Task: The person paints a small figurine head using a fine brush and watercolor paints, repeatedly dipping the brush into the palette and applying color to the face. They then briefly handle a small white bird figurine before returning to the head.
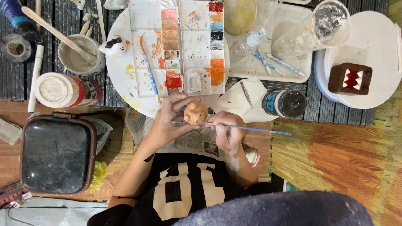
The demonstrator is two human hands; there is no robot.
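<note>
My left hand (169, 122) cups a small round orange clay figure (195, 113) above a sheet of newspaper (190, 142). My right hand (226, 130) is just right of the figure and pinches a thin blue paintbrush (259, 130). The brush tip meets the figure's right side and its handle points right. A white paint palette (184, 46) with orange, red and brown wells lies just beyond the hands on a round white board (121, 75).
A second blue brush (150, 71) lies on the palette. A white animal figurine (114, 45), a grey cup with a stick (79, 54), a capped tin (63, 90) and a dark lidded box (56, 155) are on the left. A dark jar (285, 103), a glass (314, 31) and a brown block figure (349, 78) are on the right.
</note>
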